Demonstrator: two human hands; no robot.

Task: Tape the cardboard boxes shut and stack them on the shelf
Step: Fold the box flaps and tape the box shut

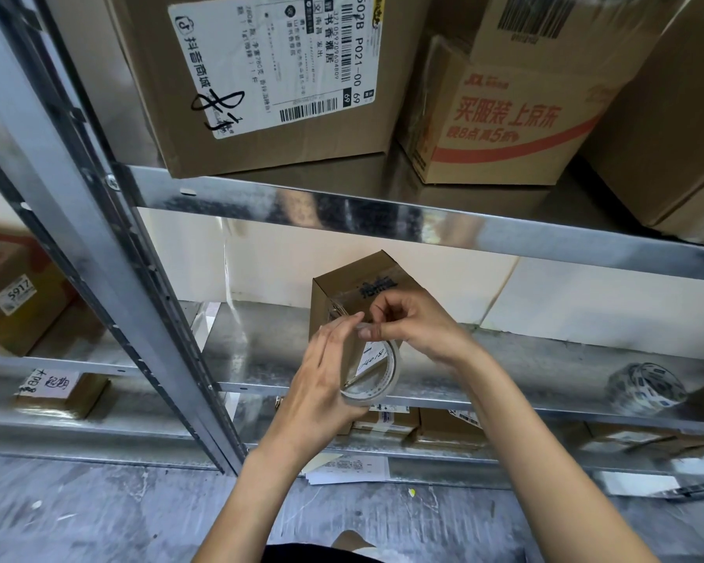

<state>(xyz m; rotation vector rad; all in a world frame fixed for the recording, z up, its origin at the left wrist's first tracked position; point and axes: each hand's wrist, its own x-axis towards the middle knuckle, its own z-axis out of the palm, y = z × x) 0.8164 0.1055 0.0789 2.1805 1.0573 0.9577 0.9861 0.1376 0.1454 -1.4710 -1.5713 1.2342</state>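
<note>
Head view, single frame. Both hands are working in front of the middle tier of a metal shelf point(261, 351). The left hand point(326, 384) is holding a roll of clear tape point(376, 379), with the palm against the roll's left side and the fingers extended upward past its rim; the roll is sitting just below the right hand and is partly covering a white label. The right hand point(411, 323) is curling its fingers and pinching the loose tape end between thumb and forefinger, directly above the roll. A small cardboard box point(354, 286) is standing on the shelf immediately behind both hands, one corner pointing upward, with a glossy strip of tape already lying across its top face; whether the fingertips are touching the box surface cannot be told. Well off to the right of the right hand, a second roll with a printed pattern point(645, 388) is resting on the same tier. Above the hands, on the upper tier, a large box with a white shipping label point(269, 75) is sitting beside a box with red print point(504, 128). Below the left hand, flat parcels point(387, 420) are lying on the lower tier, and further left of it a labelled box point(17, 298) is sitting on a neighbouring shelf bay.
</note>
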